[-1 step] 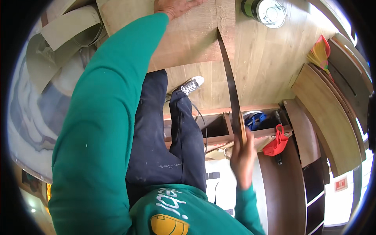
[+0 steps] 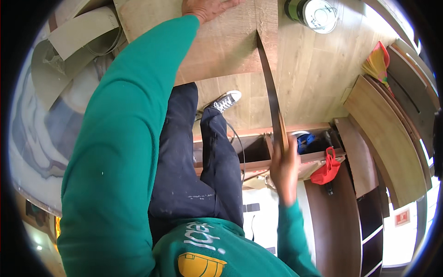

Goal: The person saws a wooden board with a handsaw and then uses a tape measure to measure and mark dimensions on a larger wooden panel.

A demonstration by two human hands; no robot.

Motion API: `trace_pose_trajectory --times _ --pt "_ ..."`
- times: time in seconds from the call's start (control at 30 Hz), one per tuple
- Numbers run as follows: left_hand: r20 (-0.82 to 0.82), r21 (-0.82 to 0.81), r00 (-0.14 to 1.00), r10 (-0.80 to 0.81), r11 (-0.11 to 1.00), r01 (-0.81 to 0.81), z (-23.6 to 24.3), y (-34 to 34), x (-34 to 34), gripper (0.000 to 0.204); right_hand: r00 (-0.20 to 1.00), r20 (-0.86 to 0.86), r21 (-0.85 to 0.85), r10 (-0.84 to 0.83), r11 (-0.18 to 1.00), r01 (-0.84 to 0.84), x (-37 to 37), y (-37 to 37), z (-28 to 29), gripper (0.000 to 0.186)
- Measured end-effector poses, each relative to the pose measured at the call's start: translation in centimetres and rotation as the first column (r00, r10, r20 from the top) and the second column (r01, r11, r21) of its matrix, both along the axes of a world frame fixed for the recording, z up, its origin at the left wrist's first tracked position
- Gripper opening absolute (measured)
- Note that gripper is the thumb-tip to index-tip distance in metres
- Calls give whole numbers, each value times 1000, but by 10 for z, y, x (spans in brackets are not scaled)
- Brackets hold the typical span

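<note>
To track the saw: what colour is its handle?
The visible handle is light brown; head view shows it best.

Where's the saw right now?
In the head view, the saw slants just right of the middle, from the wooden board at the top down to the right hand's grip.

We wear green long-sleeved top (image 2: 115,152), white lettering (image 2: 200,234), yellow helmet print (image 2: 200,265) near; dark trousers (image 2: 177,166), pale smudges (image 2: 200,196); far, dark sneaker (image 2: 226,100), white laces (image 2: 223,105). Our left hand (image 2: 206,8), right hand (image 2: 284,173) bare.
</note>
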State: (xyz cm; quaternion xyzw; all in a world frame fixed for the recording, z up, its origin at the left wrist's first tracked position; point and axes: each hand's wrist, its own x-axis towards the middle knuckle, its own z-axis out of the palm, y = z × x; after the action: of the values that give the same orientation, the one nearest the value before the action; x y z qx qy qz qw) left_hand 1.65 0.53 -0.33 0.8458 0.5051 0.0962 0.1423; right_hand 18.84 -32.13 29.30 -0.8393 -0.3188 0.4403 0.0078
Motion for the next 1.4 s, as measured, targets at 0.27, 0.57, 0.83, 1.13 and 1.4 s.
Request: trace_pose_trajectory --times 0.27,0.57,0.83,1.13,1.4 --pt "-76 -5 997 -5 1000 5 -8 0 1 94 998 -26 122 61 991 -58 -2 39 -35 35" --pt "-33 22 999 -6 1000 7 1 1 -1 94 1000 -7 16 -18 1000 18 -2 -3 19 32" --pt "-64 -3 998 -3 1000 2 0 6 6 95 998 1 146 65 987 -64 -3 34 -44 29" --pt "-18 43 1000 2 999 -1 -3 -1 -2 94 1000 -27 51 9 999 -8 8 -12 16 34" --pt "-47 25 999 -5 1000 6 -2 0 4 94 997 -54 74 63 996 -59 2 42 -41 28"
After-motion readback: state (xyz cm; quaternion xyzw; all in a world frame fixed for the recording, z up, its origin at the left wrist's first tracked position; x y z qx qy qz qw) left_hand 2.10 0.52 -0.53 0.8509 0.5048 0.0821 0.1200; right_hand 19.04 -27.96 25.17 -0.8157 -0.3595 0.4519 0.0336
